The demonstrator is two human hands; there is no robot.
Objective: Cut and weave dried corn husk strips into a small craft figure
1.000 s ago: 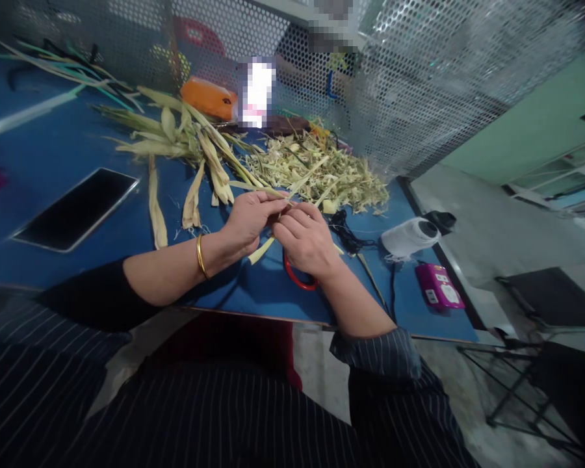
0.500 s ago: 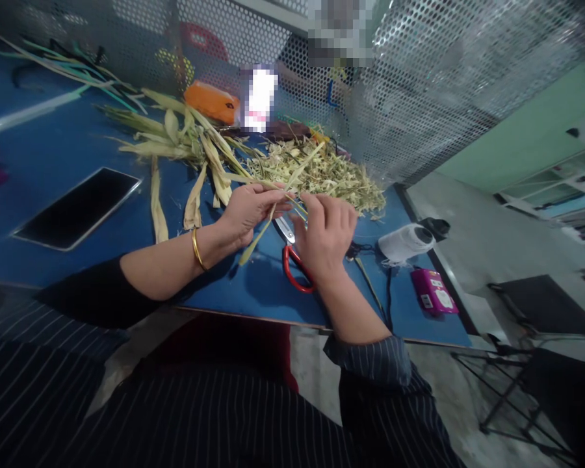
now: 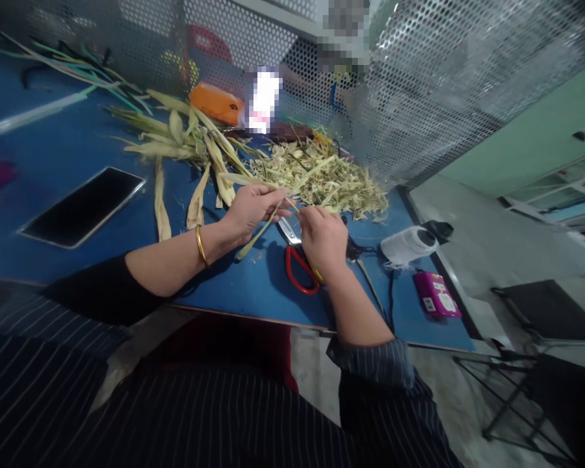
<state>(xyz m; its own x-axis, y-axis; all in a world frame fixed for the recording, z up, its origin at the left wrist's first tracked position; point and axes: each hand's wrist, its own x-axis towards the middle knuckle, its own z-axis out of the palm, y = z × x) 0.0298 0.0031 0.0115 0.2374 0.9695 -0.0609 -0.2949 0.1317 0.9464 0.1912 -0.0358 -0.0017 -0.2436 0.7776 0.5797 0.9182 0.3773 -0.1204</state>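
Pale green-yellow corn husk strips (image 3: 253,242) cross between my two hands above the table. My left hand (image 3: 253,211), with a gold bangle at its wrist, pinches them between thumb and fingers; one end hangs down below it. Just to the right, my right hand (image 3: 324,239) is closed, its fingertips curled round the end of a thin twisted husk piece. Scissors with red handles (image 3: 302,272) lie under and beside the right hand, partly hidden by it. A heap of shredded husk (image 3: 341,185) spreads behind the hands.
Whole dried husks (image 3: 175,140) lie at the back left, near a black-screened phone (image 3: 82,207). To the right are a white thread spool (image 3: 404,246) and a purple packet (image 3: 436,296). A perforated metal screen (image 3: 419,84) borders the table's back.
My right hand has closed further, its fingers curling in around the husk end. My left hand keeps its pinch on the strips. The whole view has shifted slightly.
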